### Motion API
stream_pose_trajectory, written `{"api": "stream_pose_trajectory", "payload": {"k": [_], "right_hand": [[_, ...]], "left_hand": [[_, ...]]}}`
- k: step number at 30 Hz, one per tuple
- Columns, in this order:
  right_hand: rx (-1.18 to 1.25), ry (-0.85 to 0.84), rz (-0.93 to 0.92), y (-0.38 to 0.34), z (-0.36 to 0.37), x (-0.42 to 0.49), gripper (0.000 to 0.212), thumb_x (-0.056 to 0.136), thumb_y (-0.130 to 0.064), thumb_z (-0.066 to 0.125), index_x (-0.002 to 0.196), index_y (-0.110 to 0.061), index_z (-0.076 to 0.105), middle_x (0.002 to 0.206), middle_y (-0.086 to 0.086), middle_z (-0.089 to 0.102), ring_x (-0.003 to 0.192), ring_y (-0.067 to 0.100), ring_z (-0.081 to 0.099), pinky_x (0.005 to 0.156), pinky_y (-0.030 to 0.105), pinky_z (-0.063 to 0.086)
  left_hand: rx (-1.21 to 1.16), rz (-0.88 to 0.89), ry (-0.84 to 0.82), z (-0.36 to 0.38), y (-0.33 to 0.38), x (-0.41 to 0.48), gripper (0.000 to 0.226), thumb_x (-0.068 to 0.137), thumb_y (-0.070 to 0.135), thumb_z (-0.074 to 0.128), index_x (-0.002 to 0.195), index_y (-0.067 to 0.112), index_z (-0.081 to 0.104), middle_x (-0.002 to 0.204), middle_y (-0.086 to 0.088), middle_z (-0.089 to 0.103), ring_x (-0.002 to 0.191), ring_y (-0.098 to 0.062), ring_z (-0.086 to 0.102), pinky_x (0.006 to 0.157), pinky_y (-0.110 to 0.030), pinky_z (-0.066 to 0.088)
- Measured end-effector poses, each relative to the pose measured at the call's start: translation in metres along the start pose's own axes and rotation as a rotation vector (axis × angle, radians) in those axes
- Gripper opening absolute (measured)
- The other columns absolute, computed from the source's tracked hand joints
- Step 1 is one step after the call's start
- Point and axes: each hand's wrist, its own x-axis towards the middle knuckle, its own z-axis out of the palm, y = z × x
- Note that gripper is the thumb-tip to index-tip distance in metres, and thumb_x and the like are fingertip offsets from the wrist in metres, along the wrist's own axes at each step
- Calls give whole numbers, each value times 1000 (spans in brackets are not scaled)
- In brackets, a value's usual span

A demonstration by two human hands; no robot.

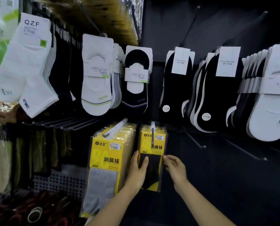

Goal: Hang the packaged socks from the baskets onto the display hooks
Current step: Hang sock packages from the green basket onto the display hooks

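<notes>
The left hand has its thumb laid across the front of a yellow sock pack and its other fingers tucked round the pack's left edge, so it pinches the pack. The right hand sits at the pack's right edge with its fingers loosely spread and the tips touching or just short of the plastic; I cannot tell whether it truly grips. The pack is a clear sleeve with a yellow card, black Chinese lettering, a small barcode label near the top and a dark sock with a yellow toe showing below. It hangs on a display hook in the lower row, at the front of a short stack. Just to its left hangs a fuller row of yellow packs showing a grey sock. Above, on a dark panel, hang white ankle socks, white no-show socks and black no-show socks on cards. An empty hook juts out to the right. At lower left is a perforated shelf.
</notes>
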Motion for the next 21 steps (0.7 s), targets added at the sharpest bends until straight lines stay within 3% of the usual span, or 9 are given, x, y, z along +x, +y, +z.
{"api": "stream_pose_trajectory", "payload": {"k": [5,8,11,13,15,17,19,21], "right_hand": [[-149,-126,48,41,-43,-70,17,93,-22,60,110,-22,60,109,-5,63,104,8,59,95,28,47],[-221,-208,195,89,-70,-127,19,93,-19,59,112,-20,60,109,-3,63,102,8,59,88,25,48],[-320,-269,408,146,-95,-186,18,95,-17,55,114,-17,57,109,0,61,100,15,58,91,31,48],[-385,-305,568,188,-108,-228,19,96,-15,54,115,-14,57,111,4,60,103,20,59,90,32,48],[-472,-333,708,229,-123,-271,24,96,-13,54,119,-6,58,109,9,62,100,22,60,78,26,48],[-537,-356,834,260,-137,-309,28,95,-14,56,120,-2,59,103,10,64,90,19,60,66,19,44],[-584,-409,944,281,-147,-336,27,94,-20,59,117,-6,62,108,8,65,97,20,61,70,19,44],[-619,-477,1007,290,-151,-355,23,91,-28,63,110,-15,62,98,-2,61,91,12,59,64,12,43]], "left_hand": [[74,-17,-54,-11,-43,-81,62,91,45,52,146,31,29,147,10,37,136,-8,32,114,-32,29],[102,-193,-124,-24,-90,-147,62,89,47,54,145,32,31,141,16,35,134,-7,33,111,-28,31],[157,-429,-178,-41,-146,-223,57,91,36,58,142,21,39,134,7,43,128,-13,43,102,-21,39],[233,-524,-160,-56,-182,-274,47,90,22,62,133,8,49,120,-6,57,110,-18,58,84,-14,44],[272,-611,-145,-72,-212,-316,26,89,7,62,115,3,58,99,-15,64,85,-15,68,68,-11,46],[308,-704,-173,-86,-233,-343,22,89,2,60,111,2,59,83,-5,61,60,0,62,56,-8,45],[391,-774,-209,-95,-248,-361,35,91,18,62,122,5,55,92,-4,62,71,-4,62,65,-17,47],[442,-859,-241,-101,-260,-375,44,92,28,59,129,6,51,118,-11,59,104,-23,59,82,-25,43]]}}
